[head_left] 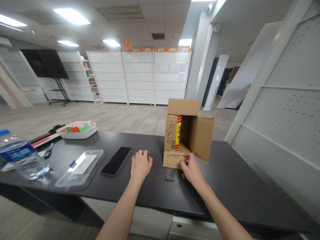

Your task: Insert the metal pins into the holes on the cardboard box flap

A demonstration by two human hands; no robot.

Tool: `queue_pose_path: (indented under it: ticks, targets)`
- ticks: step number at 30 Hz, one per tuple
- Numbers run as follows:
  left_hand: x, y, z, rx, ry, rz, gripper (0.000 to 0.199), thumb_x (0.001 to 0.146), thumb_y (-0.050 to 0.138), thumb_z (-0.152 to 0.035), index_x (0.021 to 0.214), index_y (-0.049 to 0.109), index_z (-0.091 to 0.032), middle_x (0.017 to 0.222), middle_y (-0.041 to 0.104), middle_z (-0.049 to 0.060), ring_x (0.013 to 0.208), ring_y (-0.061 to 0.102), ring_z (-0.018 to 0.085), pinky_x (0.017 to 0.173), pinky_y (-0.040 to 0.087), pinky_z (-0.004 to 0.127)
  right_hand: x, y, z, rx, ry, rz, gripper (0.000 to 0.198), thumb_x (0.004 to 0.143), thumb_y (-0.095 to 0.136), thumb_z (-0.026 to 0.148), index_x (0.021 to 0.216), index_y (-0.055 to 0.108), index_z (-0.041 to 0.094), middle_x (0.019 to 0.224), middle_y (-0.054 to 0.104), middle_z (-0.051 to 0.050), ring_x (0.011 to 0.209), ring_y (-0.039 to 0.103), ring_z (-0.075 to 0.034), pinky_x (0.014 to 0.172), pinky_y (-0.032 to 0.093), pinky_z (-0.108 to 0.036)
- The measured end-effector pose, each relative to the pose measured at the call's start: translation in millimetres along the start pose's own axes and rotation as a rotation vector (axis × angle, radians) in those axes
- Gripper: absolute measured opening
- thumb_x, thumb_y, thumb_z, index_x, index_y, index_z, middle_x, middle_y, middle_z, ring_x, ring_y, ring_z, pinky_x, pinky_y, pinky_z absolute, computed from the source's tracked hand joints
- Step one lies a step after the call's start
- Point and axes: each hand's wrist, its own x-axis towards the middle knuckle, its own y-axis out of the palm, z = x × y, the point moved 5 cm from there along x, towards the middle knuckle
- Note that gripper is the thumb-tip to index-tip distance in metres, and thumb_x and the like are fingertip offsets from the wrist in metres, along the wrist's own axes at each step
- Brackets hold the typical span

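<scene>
An open cardboard box stands on its side on the dark desk, its mouth facing me. Its lower flap slopes toward me and has a row of small dark holes. My right hand is closed in a pinch against the right part of this flap; whatever its fingertips hold is too small to make out. Several metal screws or nails lie side by side just below the flap. To the left, my left hand rests on the desk with fingers curled under and together, hiding anything inside them.
Left of my left hand lie a black phone and a clear plastic case. A water bottle, a pen-like tool and a white tray with colourful packets are farther left. The desk extends right toward a perforated panel.
</scene>
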Motion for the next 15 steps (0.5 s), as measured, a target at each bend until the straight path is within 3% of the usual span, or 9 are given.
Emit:
queue_pose_path:
  ticks: [15]
  targets:
    - [0.0,1.1,1.0,-0.012,0.009,-0.012,0.027,0.093,0.043,-0.027,0.11,0.063,-0.019,0.111,0.061,0.011,0.105,0.056,0.025,0.091,0.04,0.038,10.8,5.7,-10.1,0.063,0.088,-0.029,0.015,0.081,0.048,0.026,0.095,0.051,0.021,0.069,0.063,-0.001,0.054,0.057,-0.017,0.053,0.038,-0.026]
